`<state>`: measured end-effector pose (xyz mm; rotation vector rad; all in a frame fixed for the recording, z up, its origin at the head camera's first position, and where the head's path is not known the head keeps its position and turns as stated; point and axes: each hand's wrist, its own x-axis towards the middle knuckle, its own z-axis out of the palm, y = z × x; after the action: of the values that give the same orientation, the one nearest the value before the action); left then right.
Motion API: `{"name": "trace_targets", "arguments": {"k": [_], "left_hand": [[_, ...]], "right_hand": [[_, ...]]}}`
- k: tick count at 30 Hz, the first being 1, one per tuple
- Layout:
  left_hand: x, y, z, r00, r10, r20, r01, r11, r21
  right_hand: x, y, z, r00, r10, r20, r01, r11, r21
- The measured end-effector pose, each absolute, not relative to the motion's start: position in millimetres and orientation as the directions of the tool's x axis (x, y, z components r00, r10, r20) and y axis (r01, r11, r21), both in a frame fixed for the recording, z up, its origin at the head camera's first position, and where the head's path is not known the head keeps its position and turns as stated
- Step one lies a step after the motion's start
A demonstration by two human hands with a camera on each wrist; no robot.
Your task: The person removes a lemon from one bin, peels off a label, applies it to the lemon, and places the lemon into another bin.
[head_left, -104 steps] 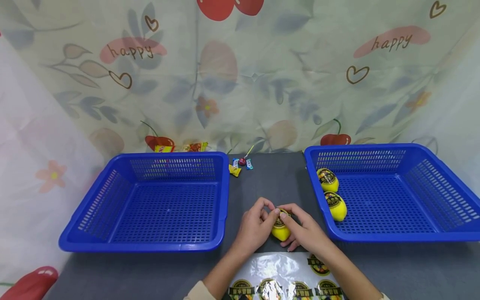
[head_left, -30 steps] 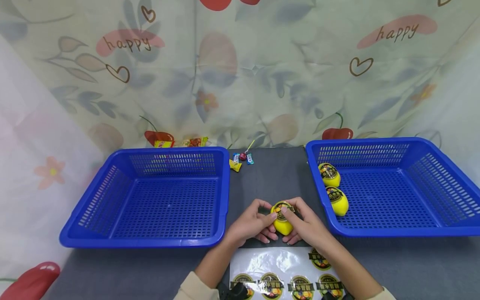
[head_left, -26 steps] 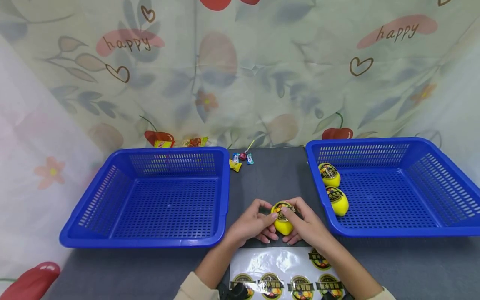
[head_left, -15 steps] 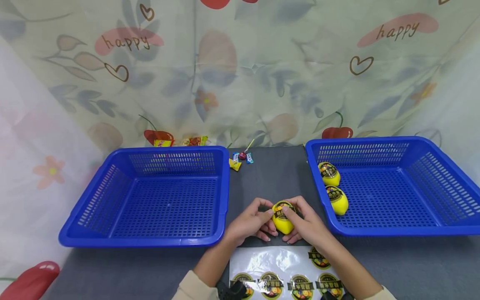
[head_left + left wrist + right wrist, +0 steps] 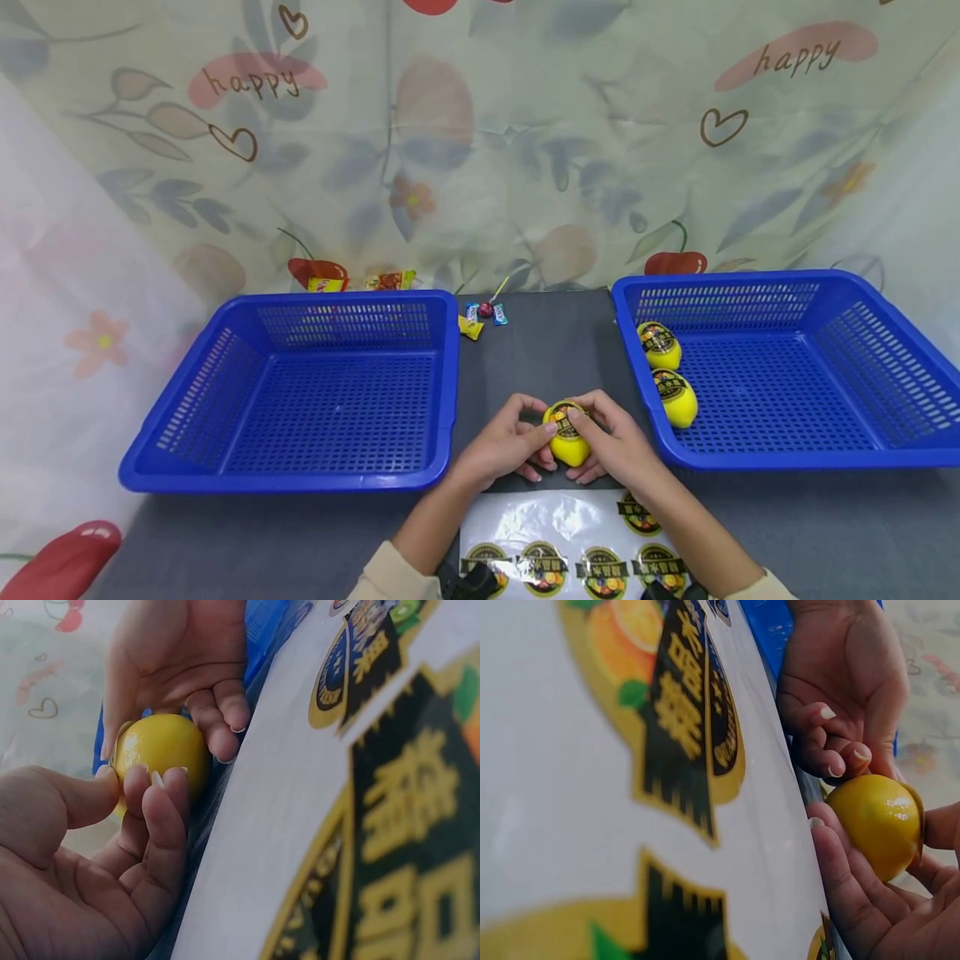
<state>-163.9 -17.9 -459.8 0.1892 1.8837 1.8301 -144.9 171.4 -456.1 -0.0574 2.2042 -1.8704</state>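
A yellow lemon (image 5: 570, 452) is held between both hands above the dark tabletop, its pointed end towards me. On its upper side is a round black-and-gold sticker (image 5: 562, 421). My left hand (image 5: 504, 448) grips the lemon from the left, thumb at the sticker's left edge. From the right, my right hand (image 5: 621, 443) holds it with the thumb pressed on the sticker. In the left wrist view, fingers of both hands curl around the lemon (image 5: 169, 746). The right wrist view shows the sticker's edge standing slightly off the lemon (image 5: 877, 825).
A sheet of stickers (image 5: 555, 517) lies before the hands. Blue baskets stand either side: the left basket (image 5: 300, 483), and the right basket (image 5: 810, 458) with two stickered lemons (image 5: 678, 404) along its left wall. Wrapped candies (image 5: 471, 327) and a lollipop (image 5: 486, 309) lie at the back.
Earlier the fingertips met over the lemon's top; now they have spread to its sides, exposing more sticker. Over the last half second the left thumb shifts slightly right onto the sticker's edge.
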Motion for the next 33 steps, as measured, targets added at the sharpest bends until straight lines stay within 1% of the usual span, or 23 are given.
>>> {"name": "trace_targets", "arguments": {"k": [3, 10, 19, 23, 26, 30, 33], "left_hand": [[-163, -17, -459, -0.865, 0.431, -0.255, -0.240, 0.091, 0.967], [-163, -14, -460, -0.872, 0.423, -0.245, -0.227, 0.094, 0.969], [-163, -10, -461, -0.890, 0.412, -0.194, -0.181, 0.069, 0.981], [-163, -11, -462, -0.889, 0.410, -0.201, -0.196, 0.054, 0.979], [-165, -14, -465, -0.883, 0.419, -0.210, -0.213, 0.041, 0.976], [-167, -20, -470, -0.865, 0.464, -0.193, -0.207, 0.022, 0.978], [-169, -23, -472, -0.843, 0.505, -0.183, -0.207, 0.009, 0.978]], "right_hand": [[-146, 173, -457, -0.965, -0.188, -0.184, 0.154, 0.164, -0.974], [-148, 178, -459, -0.947, -0.166, -0.276, 0.260, 0.112, -0.959], [-149, 180, -458, -0.931, -0.187, -0.312, 0.318, -0.005, -0.948], [-149, 180, -460, -0.930, -0.189, -0.314, 0.323, -0.015, -0.946], [-150, 180, -462, -0.934, -0.157, -0.320, 0.325, -0.004, -0.946], [-150, 178, -465, -0.940, -0.114, -0.322, 0.321, 0.024, -0.947], [-149, 178, -464, -0.939, -0.119, -0.322, 0.321, 0.027, -0.947]]}}
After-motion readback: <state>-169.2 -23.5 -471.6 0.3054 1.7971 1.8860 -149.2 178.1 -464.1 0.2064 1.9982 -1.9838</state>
